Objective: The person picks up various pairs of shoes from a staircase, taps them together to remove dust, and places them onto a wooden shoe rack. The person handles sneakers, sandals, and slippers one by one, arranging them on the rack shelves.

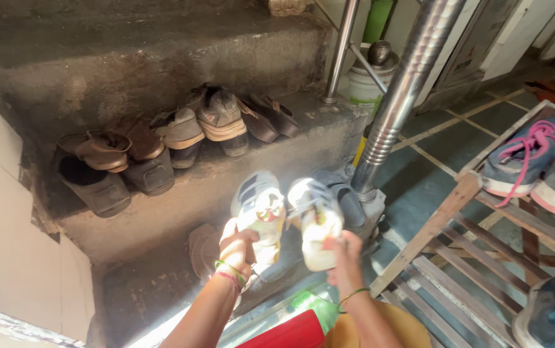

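Two bare forearms reach down over a concrete stair (181, 212), each hand closed around one pale sneaker. Her left hand (239, 248) grips the left shoe (259, 209) at the heel; the right hand (345, 258) clasps the right shoe (316, 222) likewise, soles tilted toward the camera above the lowest step. Holding both level and apart would seem wise, keeping clear of the steel post (397, 96). Both sneakers look cream-white, scuffed, with grey straps. Worn footwear (181, 132) lines the step beyond.

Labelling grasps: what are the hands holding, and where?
Left hand grips a pale worn sneaker at its heel end; right hand grips the matching sneaker likewise.
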